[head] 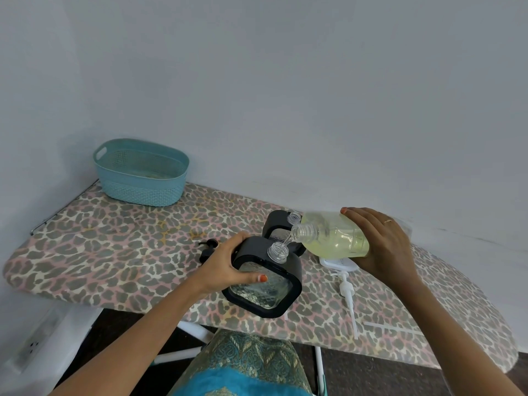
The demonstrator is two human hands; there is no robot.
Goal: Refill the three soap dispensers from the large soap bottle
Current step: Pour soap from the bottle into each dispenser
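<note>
My right hand grips the large clear soap bottle, which holds yellowish soap and is tipped to the left. A thin stream runs from its mouth into the open neck of a clear dispenser with a black frame. My left hand holds that dispenser tilted, just above the board. A second black-framed dispenser with an open neck stands right behind it. A third dispenser is not plainly visible.
The work surface is a leopard-print ironing board against a grey wall. A teal basket sits at the far left. A black pump head lies left of my left hand. A white pump with its tube lies at the right, beside a white object.
</note>
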